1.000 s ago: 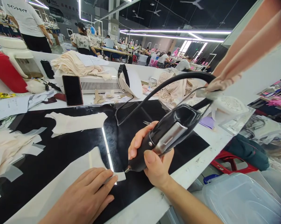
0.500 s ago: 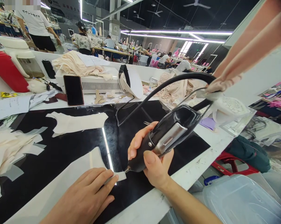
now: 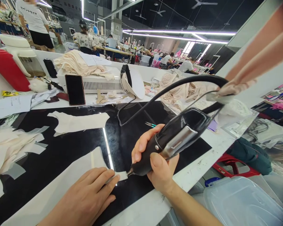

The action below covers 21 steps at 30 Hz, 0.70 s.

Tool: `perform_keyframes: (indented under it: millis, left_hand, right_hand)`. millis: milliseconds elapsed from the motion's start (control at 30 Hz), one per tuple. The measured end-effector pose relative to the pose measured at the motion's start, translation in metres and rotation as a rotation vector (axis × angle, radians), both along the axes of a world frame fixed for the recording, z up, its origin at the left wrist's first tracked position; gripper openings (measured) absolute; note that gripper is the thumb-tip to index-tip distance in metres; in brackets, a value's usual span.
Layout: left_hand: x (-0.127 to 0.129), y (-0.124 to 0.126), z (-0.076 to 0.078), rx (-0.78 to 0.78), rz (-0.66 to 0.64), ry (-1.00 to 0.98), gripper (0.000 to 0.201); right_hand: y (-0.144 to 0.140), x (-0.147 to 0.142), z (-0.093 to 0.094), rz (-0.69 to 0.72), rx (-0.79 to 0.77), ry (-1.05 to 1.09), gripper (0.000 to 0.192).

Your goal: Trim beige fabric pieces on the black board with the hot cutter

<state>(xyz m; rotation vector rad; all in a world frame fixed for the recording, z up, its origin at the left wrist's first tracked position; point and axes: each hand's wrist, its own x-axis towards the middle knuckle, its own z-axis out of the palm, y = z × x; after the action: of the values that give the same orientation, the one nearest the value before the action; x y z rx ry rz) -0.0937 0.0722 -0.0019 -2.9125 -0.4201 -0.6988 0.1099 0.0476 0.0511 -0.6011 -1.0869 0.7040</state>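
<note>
One view only, from the head camera. Right hand point(image 3: 155, 160) is closed around a glossy black corded hand tool with a metal side plate point(image 3: 174, 141), fingers wrapped over the barrel and thumb on its near side, a grip that appears to steady the metal tip against the work. That tip touches the corner of a pale translucent fabric strip point(image 3: 61, 185) lying on the black glass-topped worktable point(image 3: 61, 150). Left hand point(image 3: 85, 197) lies flat and open on the strip, grasping nothing, fingertips just beside the tip, apparently pinning the fabric so it cannot shift. The tool's thick black cable point(image 3: 169, 88) arches up and away, clear of the surface. Further back lie a cream cut fabric piece point(image 3: 80, 121), a black phone propped upright point(image 3: 75, 89), and a white slotted machine housing point(image 3: 101, 84) bearing folded beige cloth. Other workers stand well apart.
</note>
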Motion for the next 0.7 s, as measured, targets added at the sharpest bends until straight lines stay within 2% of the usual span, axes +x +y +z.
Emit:
perform_keyframes:
  millis: [167, 400, 700]
  left_hand:
    - [0.002, 0.0, 0.0, -0.012, 0.001, -0.007, 0.042]
    - [0.001, 0.003, 0.006, -0.034, -0.021, -0.013, 0.042]
    - [-0.001, 0.004, 0.012, -0.063, -0.017, -0.084, 0.043]
  right_hand:
    - [-0.004, -0.002, -0.002, -0.021, -0.039, -0.032, 0.042]
    - [-0.003, 0.002, -0.002, 0.005, 0.004, -0.042, 0.037]
    - [-0.006, 0.008, -0.002, 0.002, -0.017, -0.02, 0.034]
